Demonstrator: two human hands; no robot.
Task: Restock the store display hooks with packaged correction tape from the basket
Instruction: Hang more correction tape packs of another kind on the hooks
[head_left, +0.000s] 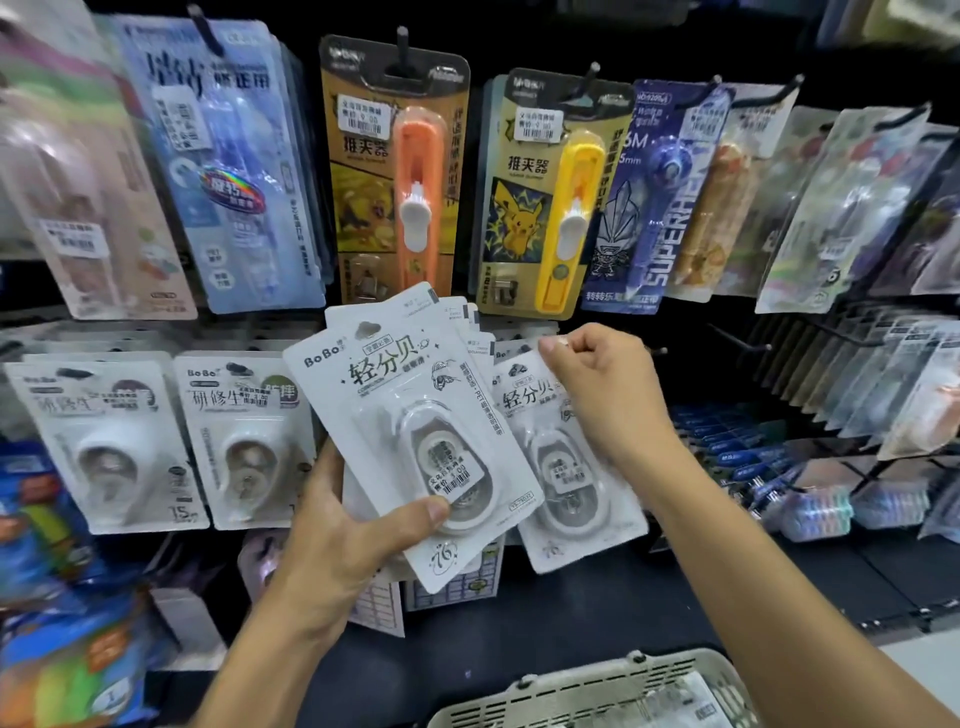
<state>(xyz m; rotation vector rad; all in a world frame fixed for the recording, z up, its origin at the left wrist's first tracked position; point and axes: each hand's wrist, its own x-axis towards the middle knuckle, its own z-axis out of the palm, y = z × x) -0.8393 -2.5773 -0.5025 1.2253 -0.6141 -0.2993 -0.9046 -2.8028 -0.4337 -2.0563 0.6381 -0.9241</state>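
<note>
My left hand (343, 525) grips a fanned stack of white packaged correction tape (410, 415) at centre frame, thumb pressed on the front pack's blister. My right hand (608, 395) pinches the top corner of another white correction tape pack (566, 488), which hangs just right of the stack, in front of more of the same packs. I cannot see the hook behind it. The grey slotted basket (566, 696) sits at the bottom edge, below my right forearm, with a pack visible inside.
Similar white tape packs (244, 441) hang at left. Above hang orange (400, 171) and yellow (550, 197) clip-pusher packs and blue packs. A bare black hook (743, 338) juts out at right, over a shelf of small blue boxes (727, 452).
</note>
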